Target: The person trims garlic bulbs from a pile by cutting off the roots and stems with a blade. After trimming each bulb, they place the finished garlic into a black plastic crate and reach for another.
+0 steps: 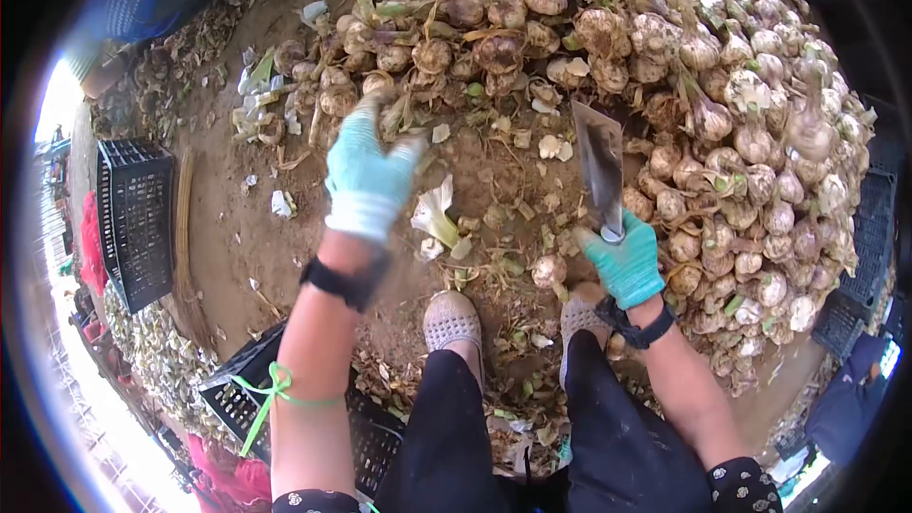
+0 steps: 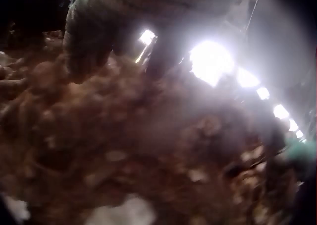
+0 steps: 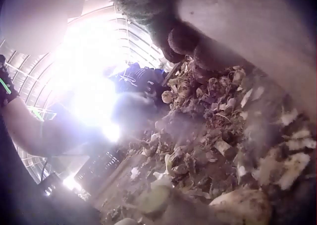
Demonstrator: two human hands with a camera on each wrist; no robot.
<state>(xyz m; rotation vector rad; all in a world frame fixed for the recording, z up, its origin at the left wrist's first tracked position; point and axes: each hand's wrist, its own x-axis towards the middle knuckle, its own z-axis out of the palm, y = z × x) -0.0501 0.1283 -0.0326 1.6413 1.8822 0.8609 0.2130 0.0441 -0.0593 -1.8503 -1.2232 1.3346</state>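
Note:
My left hand (image 1: 369, 176), in a pale green glove with a white cuff, reaches forward over the dirt floor, blurred. Its fingers point at the near edge of the garlic pile (image 1: 499, 52), thumb spread to the side, with nothing seen in its grasp. The left wrist view shows the gloved fingers (image 2: 91, 41) dark and close above blurred ground. In a green glove, my right hand (image 1: 627, 261) grips the handle of a broad-bladed knife (image 1: 600, 157), blade pointing forward beside the heap. A loose garlic bulb (image 1: 548, 272) lies between the shoes, and a pale cut stalk (image 1: 435, 214) lies near the left hand.
Garlic bulbs heap up across the front and right. Black plastic crates stand at the left (image 1: 138, 218) and beside my left leg (image 1: 375, 437). A bundle of thin sticks (image 1: 185, 237) lies by the left crate. Trimmings (image 1: 513, 370) litter the floor around my shoes (image 1: 452, 323). Another person (image 1: 845, 399) is at the right edge.

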